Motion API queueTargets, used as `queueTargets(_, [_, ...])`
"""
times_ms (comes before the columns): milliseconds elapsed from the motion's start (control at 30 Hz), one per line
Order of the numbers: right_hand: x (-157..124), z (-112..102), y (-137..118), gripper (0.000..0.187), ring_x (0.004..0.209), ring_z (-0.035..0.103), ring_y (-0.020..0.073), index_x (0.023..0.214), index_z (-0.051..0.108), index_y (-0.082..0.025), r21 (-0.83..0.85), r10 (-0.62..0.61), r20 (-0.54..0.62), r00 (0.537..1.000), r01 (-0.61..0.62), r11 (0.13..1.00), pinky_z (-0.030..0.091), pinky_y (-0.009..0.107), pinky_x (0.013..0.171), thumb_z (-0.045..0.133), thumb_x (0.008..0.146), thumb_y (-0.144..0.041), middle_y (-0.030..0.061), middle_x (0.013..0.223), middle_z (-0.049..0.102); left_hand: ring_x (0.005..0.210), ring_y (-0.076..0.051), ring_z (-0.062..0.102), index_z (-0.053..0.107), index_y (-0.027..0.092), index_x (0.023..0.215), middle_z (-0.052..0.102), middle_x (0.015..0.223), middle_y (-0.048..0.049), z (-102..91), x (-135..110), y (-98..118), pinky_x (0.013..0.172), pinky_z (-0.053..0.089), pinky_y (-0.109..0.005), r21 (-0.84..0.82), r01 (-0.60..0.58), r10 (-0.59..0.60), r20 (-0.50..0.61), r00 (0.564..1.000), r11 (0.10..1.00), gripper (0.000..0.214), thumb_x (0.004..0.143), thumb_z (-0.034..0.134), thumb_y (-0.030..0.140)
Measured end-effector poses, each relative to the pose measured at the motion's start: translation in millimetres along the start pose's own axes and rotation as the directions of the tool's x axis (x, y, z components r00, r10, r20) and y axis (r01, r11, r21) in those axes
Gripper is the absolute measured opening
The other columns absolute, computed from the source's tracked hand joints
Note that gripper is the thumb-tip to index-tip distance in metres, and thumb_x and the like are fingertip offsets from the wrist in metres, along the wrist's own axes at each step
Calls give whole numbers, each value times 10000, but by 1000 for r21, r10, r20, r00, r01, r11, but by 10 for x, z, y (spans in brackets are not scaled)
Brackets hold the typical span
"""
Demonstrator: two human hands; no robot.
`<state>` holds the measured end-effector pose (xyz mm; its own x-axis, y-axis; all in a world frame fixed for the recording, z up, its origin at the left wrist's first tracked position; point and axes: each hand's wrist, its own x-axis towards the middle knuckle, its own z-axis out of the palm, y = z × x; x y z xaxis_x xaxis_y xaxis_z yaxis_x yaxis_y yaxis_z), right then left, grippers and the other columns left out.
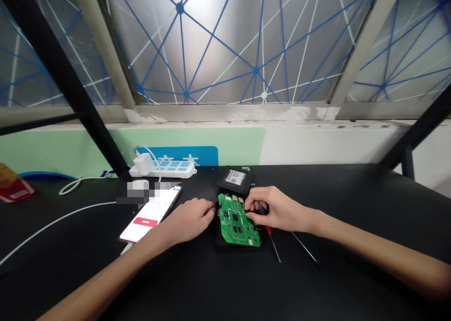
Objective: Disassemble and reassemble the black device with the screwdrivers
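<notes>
The green circuit board [238, 220] lies flat on a black plastic case [240, 246], in the middle of the black tabletop [355, 269]. The left hand [188, 220] is half closed, and its fingertips [211, 210] hold the left edge of the board. The right hand [278, 209] is curled over the top right part of the board. Its fingers [252, 203] touch the board, but it is hard to tell if they grip it or something small and dark.

Two thin screwdrivers [273, 246] lie just right of the board, with their handles by the right hand. A black hard drive [235, 178] sits just past the board. A phone [148, 215] lies beside the left hand, with a blurred patch at its far end. Past the phone is a white power strip [162, 169]. There is wide open room to the right of the screwdrivers and in front of the board.
</notes>
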<state>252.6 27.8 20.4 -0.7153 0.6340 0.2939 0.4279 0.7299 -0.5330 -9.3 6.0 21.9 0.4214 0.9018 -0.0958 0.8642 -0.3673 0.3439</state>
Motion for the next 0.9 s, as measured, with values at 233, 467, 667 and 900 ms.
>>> queueTargets(233, [-81,15,49,85,714,553,139,853,676,-158,179,66,-157,985,-37,983,469,275,677,646,842,-237,39,819,642,805,-250,639,572,206,717,674,806,-65,-20,-16,33,730,434,-345,10,20,-20,3,1000,1000,354,942,334,341])
queueTargets(467, [-108,98,190,214,750,542,171,799,663,-165,374,202,-292,935,-83,924,479,324,737,671,842,-375,45,783,614,789,-256,618,536,204,667,648,751,-58,-11,-37,55,687,402,-336,-40,56,-57,-7,998,998,300,898,376,309])
queueTargets(667, [-132,155,261,276,745,553,168,799,650,-166,483,286,-359,889,-85,872,473,308,719,693,833,-437,43,783,616,789,-263,622,493,209,645,633,722,-46,-30,-40,106,668,388,-323,-27,91,-91,1,996,995,287,890,392,318])
queueTargets(900, [-132,167,318,330,746,597,181,823,672,-171,502,320,-399,859,-87,860,514,321,731,705,806,-499,54,790,648,788,-267,632,499,206,640,640,733,-51,-72,-55,118,656,383,-324,-22,110,-109,25,994,994,300,892,388,326])
